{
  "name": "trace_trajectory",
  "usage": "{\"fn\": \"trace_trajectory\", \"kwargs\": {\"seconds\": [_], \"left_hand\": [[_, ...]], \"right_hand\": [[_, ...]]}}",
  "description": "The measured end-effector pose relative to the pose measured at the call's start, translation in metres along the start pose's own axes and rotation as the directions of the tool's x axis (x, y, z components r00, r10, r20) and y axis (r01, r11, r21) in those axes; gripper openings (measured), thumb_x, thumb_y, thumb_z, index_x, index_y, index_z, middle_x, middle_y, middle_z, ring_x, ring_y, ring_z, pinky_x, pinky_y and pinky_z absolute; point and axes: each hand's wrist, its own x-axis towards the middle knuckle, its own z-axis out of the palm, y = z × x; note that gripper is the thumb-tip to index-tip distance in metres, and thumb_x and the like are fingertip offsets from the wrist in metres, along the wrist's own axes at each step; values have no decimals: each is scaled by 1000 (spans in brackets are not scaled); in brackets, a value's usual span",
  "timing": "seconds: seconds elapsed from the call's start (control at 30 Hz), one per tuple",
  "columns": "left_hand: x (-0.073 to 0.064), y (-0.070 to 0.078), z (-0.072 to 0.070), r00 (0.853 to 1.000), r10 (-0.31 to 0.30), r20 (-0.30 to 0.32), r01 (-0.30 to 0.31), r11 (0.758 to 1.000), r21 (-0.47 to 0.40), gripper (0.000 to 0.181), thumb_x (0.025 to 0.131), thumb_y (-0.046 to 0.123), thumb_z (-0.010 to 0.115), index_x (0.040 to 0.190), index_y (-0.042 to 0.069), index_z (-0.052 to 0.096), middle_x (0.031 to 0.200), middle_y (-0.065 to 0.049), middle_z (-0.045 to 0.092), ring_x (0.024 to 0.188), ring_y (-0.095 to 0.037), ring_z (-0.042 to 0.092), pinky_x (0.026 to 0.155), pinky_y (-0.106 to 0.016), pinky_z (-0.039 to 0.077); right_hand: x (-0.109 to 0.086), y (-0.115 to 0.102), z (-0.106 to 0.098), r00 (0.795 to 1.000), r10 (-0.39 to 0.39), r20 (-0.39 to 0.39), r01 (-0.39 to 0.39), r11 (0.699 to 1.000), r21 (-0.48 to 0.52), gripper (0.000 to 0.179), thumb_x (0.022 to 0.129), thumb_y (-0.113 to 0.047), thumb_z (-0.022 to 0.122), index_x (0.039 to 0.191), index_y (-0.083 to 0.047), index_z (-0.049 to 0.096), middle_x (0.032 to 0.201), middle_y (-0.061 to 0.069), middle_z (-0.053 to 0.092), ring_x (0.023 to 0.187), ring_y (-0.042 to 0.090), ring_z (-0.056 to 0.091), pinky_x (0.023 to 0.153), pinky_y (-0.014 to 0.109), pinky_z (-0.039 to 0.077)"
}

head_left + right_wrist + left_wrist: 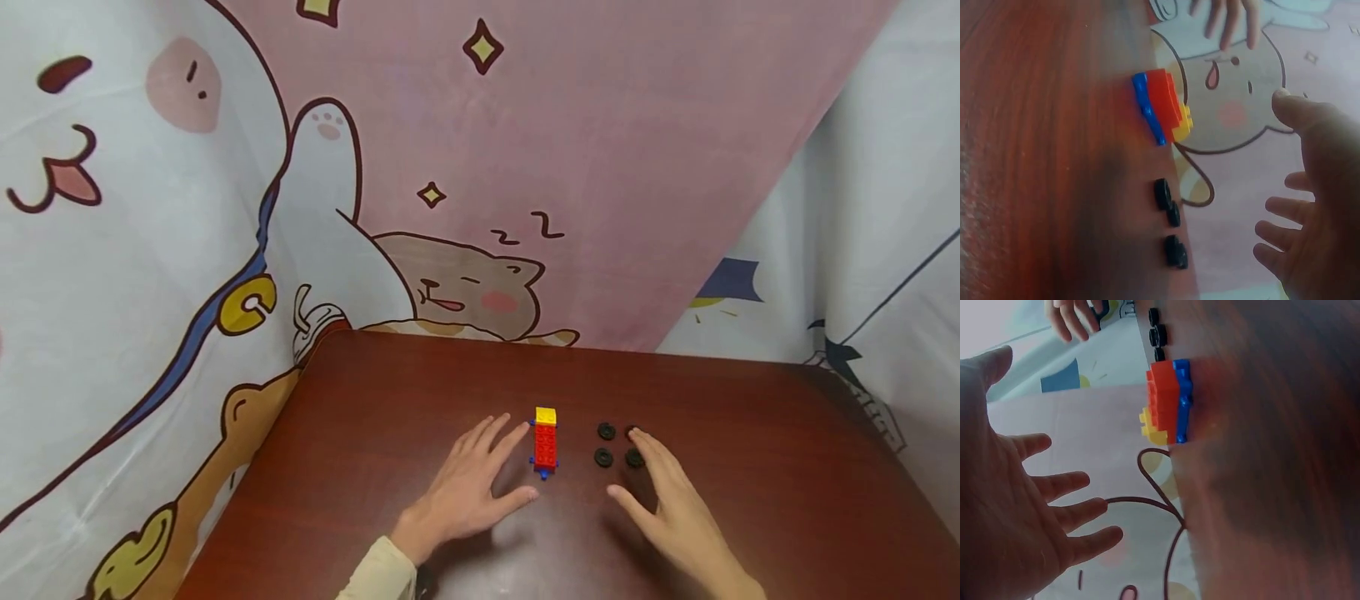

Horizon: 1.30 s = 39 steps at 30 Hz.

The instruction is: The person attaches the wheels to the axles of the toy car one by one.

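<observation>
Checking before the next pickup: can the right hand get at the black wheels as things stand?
Likely yes: the right hand, open and empty, hovers close by the black wheels, and nothing visible blocks the way.

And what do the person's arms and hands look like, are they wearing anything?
Both the left hand and the right hand are bare, with no gloves or rings showing. The left arm has a plain cream sleeve, and a bit of something dark peeks out beside it. In the head view, no sleeve shows on the right arm.
</observation>
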Motion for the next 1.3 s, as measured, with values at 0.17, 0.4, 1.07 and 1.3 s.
{"fn": "trace_trajectory", "kwargs": {"seconds": [0.17,0.4,1.07,1.3], "left_hand": [[0,-3,12,989,-142,-40,136,982,-133,80,90,73,47,157,35,26,159,-3,36,143,-29,40,110,-61,37],[-1,-4,30,962,-237,-136,193,941,-279,77,91,69,51,153,27,36,149,-1,47,133,-28,51,101,-58,45],[27,16,58,869,-476,-134,354,788,-504,50,92,57,61,117,14,64,94,5,63,78,-2,59,72,-26,49],[41,19,70,868,-464,-178,367,839,-402,41,90,51,66,105,14,65,84,5,60,74,-5,53,66,-25,44]], "right_hand": [[-5,7,9,993,118,-11,-116,987,114,79,95,-41,66,156,-13,26,155,22,34,139,47,36,95,70,39],[-14,8,28,958,281,-51,-263,939,222,72,96,-38,65,148,2,34,149,26,41,138,50,37,102,68,36],[-3,0,64,870,337,-360,-284,939,193,33,87,-8,74,118,2,65,107,15,70,93,26,67,76,5,40],[8,-1,71,886,317,-338,-292,948,123,37,86,-14,77,116,5,65,105,17,67,95,29,63,80,40,51]]}}
